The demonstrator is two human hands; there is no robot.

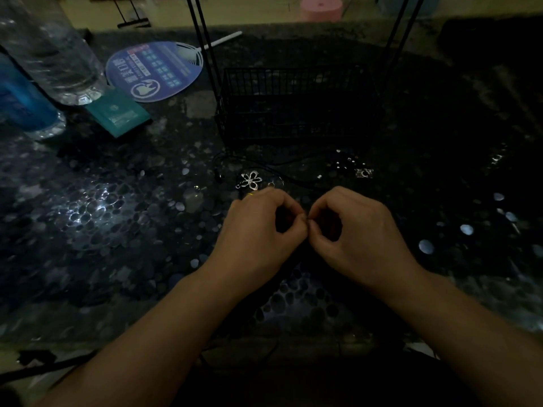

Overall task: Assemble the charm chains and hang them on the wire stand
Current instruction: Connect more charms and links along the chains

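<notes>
Left hand [258, 227]: fingers curled, tips pinching something very small, too dark to name.
Right hand [355, 227]: curled the same way, its fingertips meeting the left ones over the table [117, 230], near the middle of the near edge.
Flower charm [250, 180]: flat on the table just beyond the left hand.
Thin chain [282, 163]: lies between charm and stand.
Wire stand [293, 104]: toward the far edge, upright.
Square charm [364, 173]: right of the flower charm, apart.
Far left corner: round fan [154, 70], clear bottle [55, 51].
</notes>
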